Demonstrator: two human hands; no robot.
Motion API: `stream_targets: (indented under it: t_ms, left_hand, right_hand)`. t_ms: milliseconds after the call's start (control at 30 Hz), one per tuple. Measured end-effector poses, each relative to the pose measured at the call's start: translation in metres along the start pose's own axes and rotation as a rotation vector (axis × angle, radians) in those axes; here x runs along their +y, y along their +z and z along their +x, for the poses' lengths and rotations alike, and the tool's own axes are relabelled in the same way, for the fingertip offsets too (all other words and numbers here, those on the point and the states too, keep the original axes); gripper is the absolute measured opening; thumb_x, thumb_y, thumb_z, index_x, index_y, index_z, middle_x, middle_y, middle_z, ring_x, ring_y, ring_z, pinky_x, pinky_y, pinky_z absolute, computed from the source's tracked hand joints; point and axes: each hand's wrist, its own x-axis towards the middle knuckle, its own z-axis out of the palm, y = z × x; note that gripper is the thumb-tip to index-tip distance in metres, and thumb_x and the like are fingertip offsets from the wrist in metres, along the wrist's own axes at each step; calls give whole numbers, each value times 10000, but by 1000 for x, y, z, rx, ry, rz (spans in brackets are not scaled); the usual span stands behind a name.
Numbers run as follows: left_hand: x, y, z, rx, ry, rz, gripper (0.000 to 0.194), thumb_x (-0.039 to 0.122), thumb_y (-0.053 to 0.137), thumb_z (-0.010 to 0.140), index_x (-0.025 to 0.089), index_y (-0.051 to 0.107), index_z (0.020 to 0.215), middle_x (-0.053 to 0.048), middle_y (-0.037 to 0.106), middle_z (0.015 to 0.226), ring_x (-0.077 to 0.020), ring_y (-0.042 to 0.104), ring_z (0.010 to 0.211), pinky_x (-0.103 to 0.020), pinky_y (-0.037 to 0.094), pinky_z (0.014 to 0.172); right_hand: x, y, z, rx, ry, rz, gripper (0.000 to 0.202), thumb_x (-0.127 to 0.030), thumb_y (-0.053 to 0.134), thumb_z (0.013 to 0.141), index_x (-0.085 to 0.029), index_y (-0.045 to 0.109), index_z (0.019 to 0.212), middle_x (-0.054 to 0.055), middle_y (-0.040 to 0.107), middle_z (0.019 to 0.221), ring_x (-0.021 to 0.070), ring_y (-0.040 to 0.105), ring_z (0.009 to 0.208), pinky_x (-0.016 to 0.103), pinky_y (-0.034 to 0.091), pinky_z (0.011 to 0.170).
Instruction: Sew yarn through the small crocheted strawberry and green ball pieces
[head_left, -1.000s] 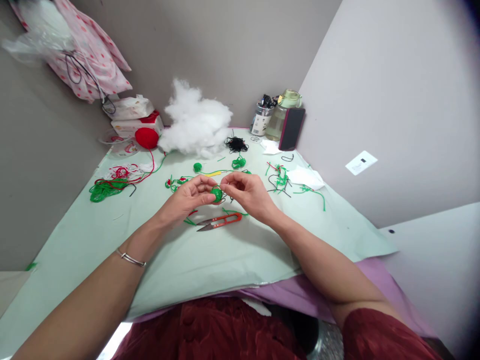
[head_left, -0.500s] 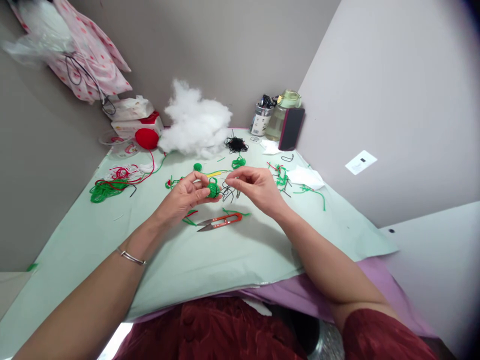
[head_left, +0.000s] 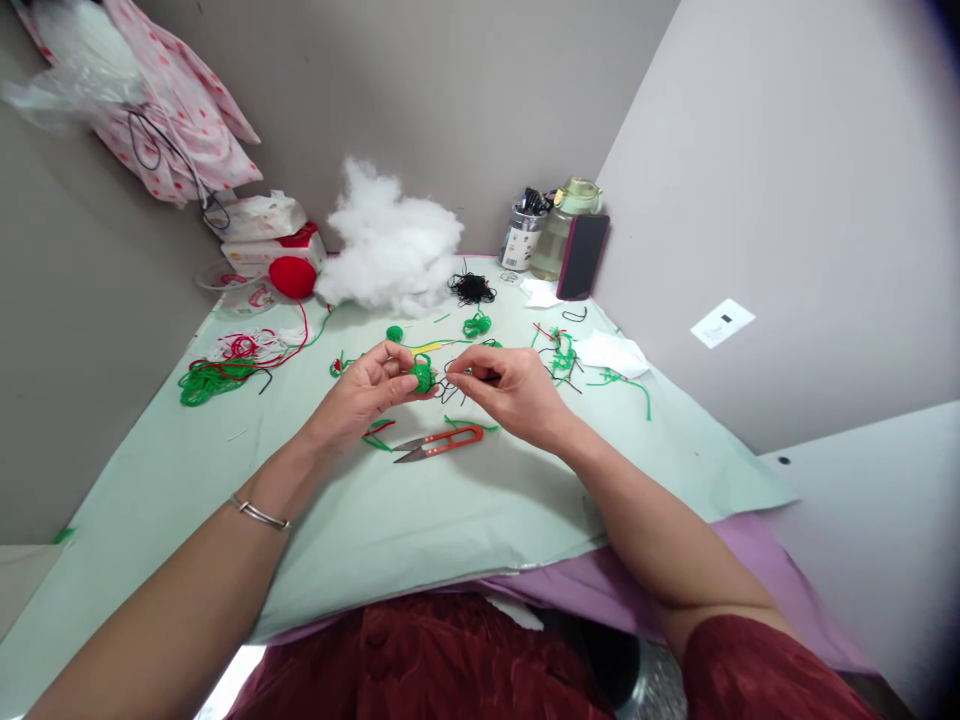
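A small green crocheted ball (head_left: 423, 376) with a loop on top is gripped between the thumb and fingers of my left hand (head_left: 375, 382). Just to its right, my right hand (head_left: 506, 388) is closed in a pinch, its fingertips close to the ball. Whatever lies in that pinch is too small to make out. Black thread (head_left: 453, 392) shows in loose loops between the hands. Below them, orange-handled thread snips (head_left: 441, 442) lie on the table beside a few green and red yarn scraps (head_left: 379, 433).
White stuffing (head_left: 394, 240) is heaped at the back, near a red yarn ball (head_left: 292, 277) and a black thread tangle (head_left: 472, 289). A phone (head_left: 583, 258) leans against a bottle (head_left: 555, 235). Green yarn (head_left: 217, 382) lies left; scraps (head_left: 562, 352) lie right.
My right hand has come slightly lower and turned, its fingertips nearer the ball. The green ball has shifted a little left and turned in my left hand.
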Motion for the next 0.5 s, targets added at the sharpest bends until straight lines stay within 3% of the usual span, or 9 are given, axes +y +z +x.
stream_targets:
  t_ms: [300,500]
  left_hand:
    - [-7,-3,3,37,62,103,298,222,833,760,206,619,968,3,675,966,-142,658,916,-285,505,894]
    - [-3,0,1,42,78,166,322,209,853,724,199,634,960,-28,685,1029,-172,663,975,-294,507,894]
  right_hand:
    - [-1,0,-1,-45,-16,-108,147,-170,606,906,-177,674,775,-47,505,587,79,333,534,240,297,566]
    - [4,-3,1,-108,35,25,133,-220,643,898,-170,687,783,-41,540,621,78,368,550,239,318,573]
